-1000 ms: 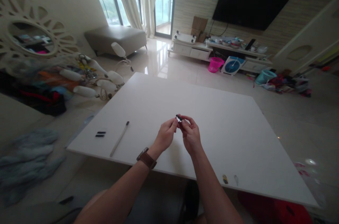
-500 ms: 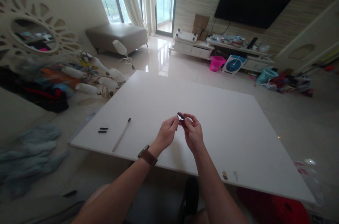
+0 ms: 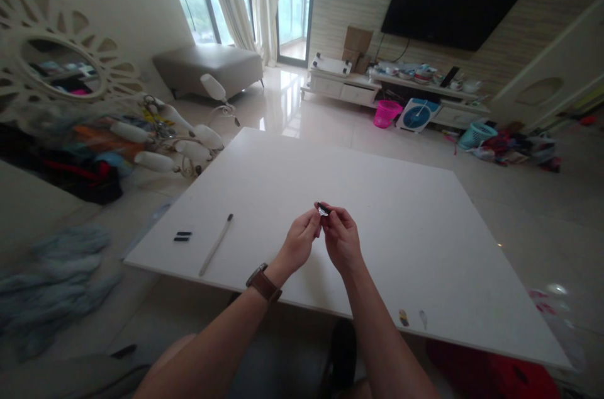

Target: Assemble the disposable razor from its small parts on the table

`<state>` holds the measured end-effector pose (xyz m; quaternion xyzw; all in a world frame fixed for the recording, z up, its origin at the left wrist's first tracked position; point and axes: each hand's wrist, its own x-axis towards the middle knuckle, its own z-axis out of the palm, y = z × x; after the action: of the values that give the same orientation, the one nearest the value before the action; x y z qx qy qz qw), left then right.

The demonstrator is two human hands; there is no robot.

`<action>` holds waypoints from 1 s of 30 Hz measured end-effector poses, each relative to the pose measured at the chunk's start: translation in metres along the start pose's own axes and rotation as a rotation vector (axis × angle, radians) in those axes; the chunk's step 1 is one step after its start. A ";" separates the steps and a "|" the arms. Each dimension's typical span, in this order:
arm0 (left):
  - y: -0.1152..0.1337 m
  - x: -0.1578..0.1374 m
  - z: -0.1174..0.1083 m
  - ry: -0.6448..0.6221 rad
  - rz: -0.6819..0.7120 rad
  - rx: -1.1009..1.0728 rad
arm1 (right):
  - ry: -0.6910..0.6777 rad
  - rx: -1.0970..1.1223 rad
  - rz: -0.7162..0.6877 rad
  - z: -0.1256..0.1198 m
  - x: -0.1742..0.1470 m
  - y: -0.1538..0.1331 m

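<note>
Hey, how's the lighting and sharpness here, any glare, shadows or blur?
Head view: the small dark item between the left hand and right hand is too blurred for detail; head view: a soft shadow on the table below them; head view: bright window, glare on the glossy floor; head view: cloth at far left looks smeared.

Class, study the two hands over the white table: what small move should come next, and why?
Perhaps the right hand should turn the dark piece slightly while the left hand steadies it. Both hands hold it over the table, and they partly cover it, so a small turn would likely bring more of it into view.
</note>
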<state>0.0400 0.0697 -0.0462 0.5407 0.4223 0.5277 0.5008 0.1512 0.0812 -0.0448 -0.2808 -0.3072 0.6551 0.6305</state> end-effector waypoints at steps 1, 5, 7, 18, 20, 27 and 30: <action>0.000 -0.001 0.001 -0.006 -0.009 -0.022 | -0.005 0.004 -0.003 0.000 -0.001 0.000; 0.003 -0.005 0.005 -0.025 -0.054 -0.093 | 0.004 0.017 -0.004 0.002 -0.004 -0.002; 0.005 -0.007 0.006 -0.044 -0.075 -0.092 | 0.016 0.026 -0.002 0.003 -0.005 -0.002; 0.005 -0.004 0.003 -0.032 -0.031 0.171 | 0.070 0.044 0.033 -0.001 -0.001 0.005; 0.006 -0.004 0.003 -0.035 -0.024 0.200 | 0.080 0.044 0.038 -0.001 -0.001 0.006; 0.009 -0.008 0.005 -0.011 0.002 0.251 | 0.091 0.077 0.025 0.001 -0.004 0.007; 0.009 -0.008 0.005 -0.010 0.011 0.254 | 0.086 0.083 0.023 0.001 -0.004 0.006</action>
<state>0.0437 0.0598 -0.0385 0.6047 0.4801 0.4702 0.4275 0.1467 0.0766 -0.0488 -0.2859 -0.2490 0.6619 0.6466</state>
